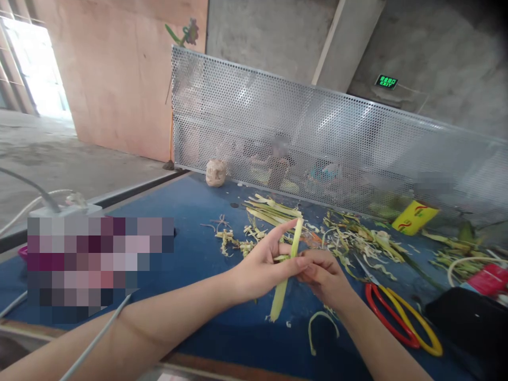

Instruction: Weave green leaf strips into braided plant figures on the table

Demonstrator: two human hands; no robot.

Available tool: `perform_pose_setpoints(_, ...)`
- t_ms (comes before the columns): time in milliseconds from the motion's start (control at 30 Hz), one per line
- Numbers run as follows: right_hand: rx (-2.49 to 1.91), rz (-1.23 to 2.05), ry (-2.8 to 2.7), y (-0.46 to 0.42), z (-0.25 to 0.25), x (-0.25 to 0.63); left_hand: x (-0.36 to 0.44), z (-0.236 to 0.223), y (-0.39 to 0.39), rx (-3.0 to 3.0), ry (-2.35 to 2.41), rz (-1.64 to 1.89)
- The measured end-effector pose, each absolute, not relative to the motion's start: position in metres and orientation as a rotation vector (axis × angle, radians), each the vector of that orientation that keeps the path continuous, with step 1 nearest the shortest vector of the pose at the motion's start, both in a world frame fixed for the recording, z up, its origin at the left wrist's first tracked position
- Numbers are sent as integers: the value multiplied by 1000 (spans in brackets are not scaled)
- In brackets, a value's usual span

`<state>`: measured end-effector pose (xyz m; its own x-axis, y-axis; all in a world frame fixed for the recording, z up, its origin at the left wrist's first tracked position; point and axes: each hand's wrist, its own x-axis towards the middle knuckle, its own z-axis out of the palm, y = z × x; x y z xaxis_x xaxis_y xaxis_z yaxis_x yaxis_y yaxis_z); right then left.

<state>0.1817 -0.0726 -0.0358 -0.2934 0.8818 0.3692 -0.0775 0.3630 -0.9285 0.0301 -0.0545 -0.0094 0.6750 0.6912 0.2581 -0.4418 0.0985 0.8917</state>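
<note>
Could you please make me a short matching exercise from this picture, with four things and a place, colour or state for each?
Things
1. scissors
2. pale green strip
3. exit sign
4. pale rounded lump

Places, colours or states
A. glowing green lettering
B. at the far side of the blue table, by the perforated screen
C. one red handle loop, one yellow
D. held in the left hand

Right pairs: 1-C, 2-D, 3-A, 4-B
</note>
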Motion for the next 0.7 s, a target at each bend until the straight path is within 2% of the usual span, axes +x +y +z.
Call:
perform_pose_setpoints(400,-556,1295,-1334,-70,-34,168,30,-7,-55,1173,283,933)
perform_pose_setpoints(700,-647,1090,-1278,-59,-29,181,30,-14,-38,1294,337,979)
